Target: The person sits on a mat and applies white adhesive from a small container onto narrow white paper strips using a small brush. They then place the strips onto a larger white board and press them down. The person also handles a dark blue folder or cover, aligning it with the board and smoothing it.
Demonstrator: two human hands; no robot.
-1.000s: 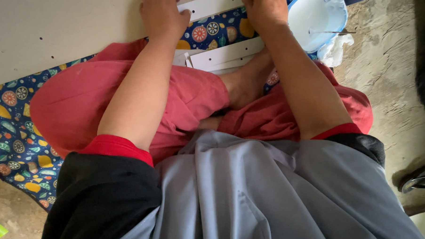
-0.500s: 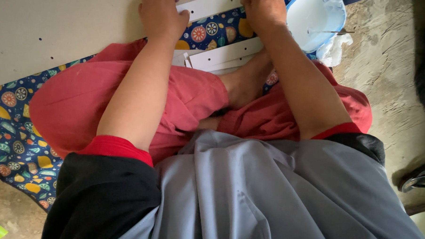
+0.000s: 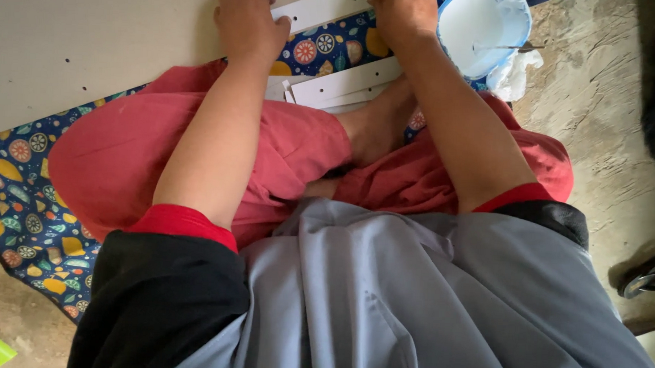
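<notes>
Board: a large pale grey flat board [image 3: 93, 45] is lying on the floor, over the mat, at upper left.
Mat: a dark blue fruit-patterned mat [image 3: 15, 195] is spreading under the red-trousered legs.
Bowl: a light blue plastic bowl [image 3: 485, 23] is sitting just beside the right hand.
Strip: a white perforated strip [image 3: 319, 6] is lying along the board's edge, between both hands.
Left hand [image 3: 248, 18]: pressing palm-down on the board and strip; fingers are running out of view, so grip cannot be told.
Right hand [image 3: 402, 16]: resting on the strip's end; fingers likewise cut off.

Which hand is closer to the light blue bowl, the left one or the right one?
The right hand is nearer, beside the light blue bowl. The left hand rests farther away on the big white board.
</notes>
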